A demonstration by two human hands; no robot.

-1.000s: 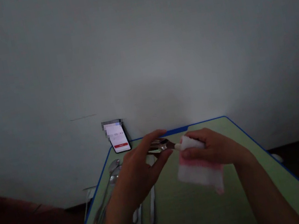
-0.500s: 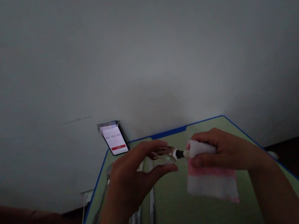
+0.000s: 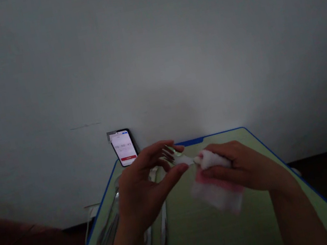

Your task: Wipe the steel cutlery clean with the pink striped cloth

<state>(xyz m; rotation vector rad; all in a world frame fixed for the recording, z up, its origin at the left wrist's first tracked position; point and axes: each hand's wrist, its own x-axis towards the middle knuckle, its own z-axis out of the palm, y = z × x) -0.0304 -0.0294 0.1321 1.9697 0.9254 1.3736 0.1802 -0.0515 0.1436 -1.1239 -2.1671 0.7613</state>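
Note:
My left hand [image 3: 144,185] pinches the head of a metal fork [image 3: 178,158] between thumb and fingers, holding it above the green table [image 3: 202,234]. My right hand [image 3: 242,165] is closed on a white cloth with a pink stripe [image 3: 217,187], which is wrapped round the fork's handle. The cloth's loose end hangs below my right fingers. The two hands nearly meet at the fork's neck.
Several metal utensils [image 3: 164,223] lie on the table's left side under my left forearm. A lit phone [image 3: 124,147] leans against the white wall at the table's far left corner. The table has a blue edge [image 3: 269,150]; dark floor lies on both sides.
My right hand with the cloth has slid left along the fork toward my left hand, and the left fingers have closed tighter on the fork's head.

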